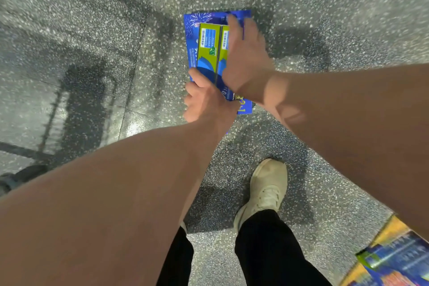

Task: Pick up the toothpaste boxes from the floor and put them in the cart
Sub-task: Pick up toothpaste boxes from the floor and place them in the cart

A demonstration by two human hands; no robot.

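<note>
Over floor (92,30) | toothpaste boxes (209,49): green pair on blue pack | left fingers (196,75) grip end | right fingers (233,28) flat atop

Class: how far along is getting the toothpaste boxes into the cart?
Done: unclear; stacked boxes show at lower right, but whether in the cart cannot be told. In hand: the left hand grips the near end of a blue toothpaste pack; the right hand lies over it. Left: putting it in the cart.
</note>
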